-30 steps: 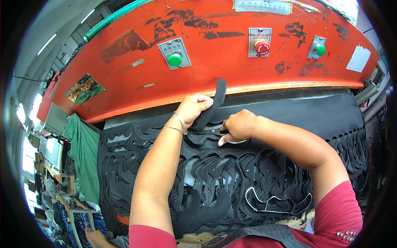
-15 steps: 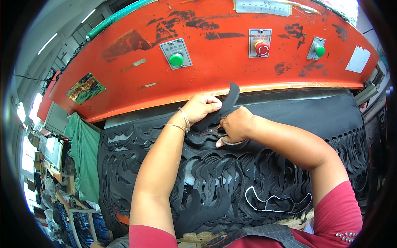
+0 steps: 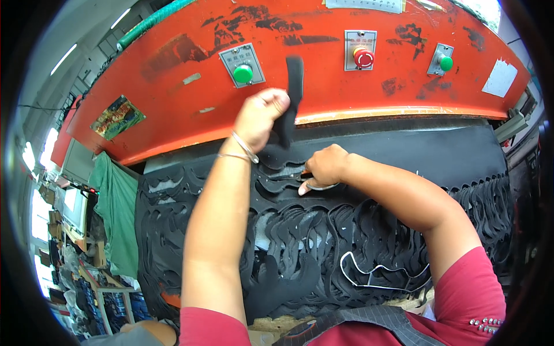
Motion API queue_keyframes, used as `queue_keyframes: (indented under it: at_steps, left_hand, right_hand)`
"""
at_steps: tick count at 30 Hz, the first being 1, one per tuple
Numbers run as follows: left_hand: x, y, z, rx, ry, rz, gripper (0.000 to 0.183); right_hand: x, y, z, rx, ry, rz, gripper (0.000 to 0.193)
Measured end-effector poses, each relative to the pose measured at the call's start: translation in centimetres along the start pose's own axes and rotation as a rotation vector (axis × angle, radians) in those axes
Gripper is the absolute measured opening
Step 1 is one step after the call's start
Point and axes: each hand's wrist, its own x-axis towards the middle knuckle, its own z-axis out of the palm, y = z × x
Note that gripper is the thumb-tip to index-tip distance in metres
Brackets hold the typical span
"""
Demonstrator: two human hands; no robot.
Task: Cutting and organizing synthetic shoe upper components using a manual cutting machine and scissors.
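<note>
1. While the left hand [image 3: 261, 118] is held up above the far edge of the sheet of black material, its thumb is pressed against the curled fingers, pinching a black strip [image 3: 295, 81] by its middle.
2. The strip stands nearly upright along the right side of that hand; its upper part rises past the fingertips, and its lower end hangs below them, somewhat blurred.
3. Behind the strip's upper part is the orange-red machine front [image 3: 173, 115], between a green button [image 3: 243, 74] and a red button [image 3: 363, 56]; I cannot tell how far apart strip and panel are.
4. The right hand [image 3: 326, 166] is low over the black sheet [image 3: 404, 155], nearer its far edge than its near one, to the right of the strip and well apart from it.
5. That hand is closed around the handles of scissors [image 3: 326, 187], whose blades point left over cut openings in the sheet; whether the blades are parted is unclear.
6. Many curved cut pieces [image 3: 288, 228] crowd the sheet's near half, and more line its right edge.
7. A white-edged wavy frame [image 3: 369, 284] lies by the near edge, right of centre.
8. Beyond the left edge hangs a green cloth [image 3: 115, 213].
</note>
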Motion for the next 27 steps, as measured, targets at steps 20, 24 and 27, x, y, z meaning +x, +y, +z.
queue_keyframes:
  at_steps: [20, 24, 27]
  left_hand:
    - [-10.6, -7.5, 9.9, 1.305, -0.171, -0.289, 0.025]
    - [-8.5, -6.5, 10.6, 1.362, -0.345, -0.463, 0.047]
    - [-7.4, -5.7, 11.3, 1.384, -0.4, -0.525, 0.053]
  right_hand:
    - [-13.5, 8.9, 6.9, 0.402, 0.209, 0.391, 0.075]
    - [-14.6, 8.8, 7.7, 0.364, 0.324, 0.379, 0.074]
    - [-15.2, 8.8, 7.5, 0.353, 0.329, 0.385, 0.075]
